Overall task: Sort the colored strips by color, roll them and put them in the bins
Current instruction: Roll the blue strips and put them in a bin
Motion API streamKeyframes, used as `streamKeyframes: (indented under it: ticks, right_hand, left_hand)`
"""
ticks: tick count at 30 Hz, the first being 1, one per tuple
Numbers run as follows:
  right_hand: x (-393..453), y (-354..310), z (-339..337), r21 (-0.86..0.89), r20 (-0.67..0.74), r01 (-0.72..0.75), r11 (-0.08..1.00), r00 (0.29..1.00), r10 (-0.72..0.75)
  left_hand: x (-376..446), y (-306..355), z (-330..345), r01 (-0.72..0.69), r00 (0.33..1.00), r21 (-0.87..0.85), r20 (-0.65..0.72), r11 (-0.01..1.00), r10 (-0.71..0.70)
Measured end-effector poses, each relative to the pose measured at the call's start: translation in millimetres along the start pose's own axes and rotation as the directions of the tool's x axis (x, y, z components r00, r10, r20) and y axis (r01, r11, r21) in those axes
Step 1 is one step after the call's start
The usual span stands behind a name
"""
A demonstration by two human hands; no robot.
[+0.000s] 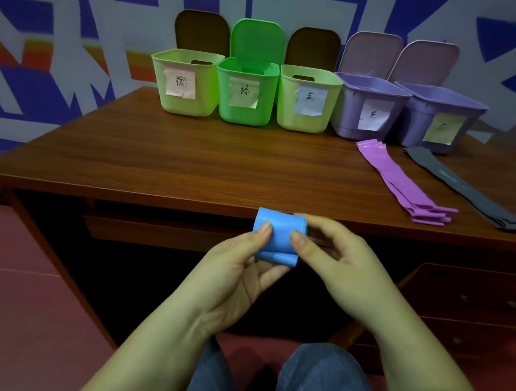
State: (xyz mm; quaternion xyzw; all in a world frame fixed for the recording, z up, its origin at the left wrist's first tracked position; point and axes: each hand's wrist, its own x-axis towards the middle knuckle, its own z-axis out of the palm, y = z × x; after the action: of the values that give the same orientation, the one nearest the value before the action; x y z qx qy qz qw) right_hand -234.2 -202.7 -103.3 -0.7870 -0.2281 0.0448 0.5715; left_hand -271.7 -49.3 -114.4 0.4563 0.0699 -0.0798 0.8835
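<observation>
1. Rolling is the step in hand: the blue strip [279, 237] is almost a full roll, held in the air just in front of the near edge of the bench [192, 161], above the person's knees.
2. On the left side of the roll, the left hand [240, 272] pinches it, thumb on top and curled fingers underneath.
3. On the right side, the right hand [334, 257] pinches it too, thumb on the front and fingers curled behind. A short flap hangs loose at the bottom of the roll.
4. Next, I think the flap needs tucking in tight, so the roll does not spring open. Then the roll should go up and over to the third bin [308, 98], the pale green one with the blue-tinted label, and drop in.
5. Counting from left to right, five bins stand at the back of the bench with lids up: a pale green bin [186, 82], a bright green bin [246, 92], the third bin, then two purple bins, one at [371, 107] and one at [439, 117].
6. One pile of purple strips [402, 181] lies flat in front of the purple bins. I cannot count how many are in it.
7. One pile of grey strips [462, 186] lies beside it, further right. I cannot count those either.
8. One blue strip shows.
</observation>
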Motion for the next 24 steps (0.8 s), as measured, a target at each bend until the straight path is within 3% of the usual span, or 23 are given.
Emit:
streamKeyframes:
  ticks: [2, 7, 12, 20, 24]
  right_hand:
    - [0, 4, 0, -0.063, -0.033, 0.029, 0.998, 0.999, -0.031]
    - [-1, 2, 0, -0.173, -0.036, 0.135, 0.976, 0.989, -0.144]
    - [-4, -1, 3, -0.246, -0.043, 0.218, 0.945, 0.971, -0.235]
    - [1, 5, 0, 0.042, -0.026, 0.096, 0.995, 0.995, -0.095]
    - [5, 0, 4, 0.239, -0.145, 0.002, 0.971, 0.989, 0.033]
  left_hand:
    - [-2, -3, 3, -0.012, 0.998, -0.12, 0.06, 0.993, 0.02]
    - [1, -1, -1, 0.05, 0.992, -0.127, 0.123, 0.991, -0.034]
    - [3, 7, 4, 0.046, 0.999, -0.062, 0.02, 0.997, -0.045]
    - [9, 5, 1, -0.119, 0.992, 0.007, 0.036, 0.993, 0.118]
    - [12, 4, 0, -0.259, 0.965, 0.037, 0.06, 0.965, 0.257]
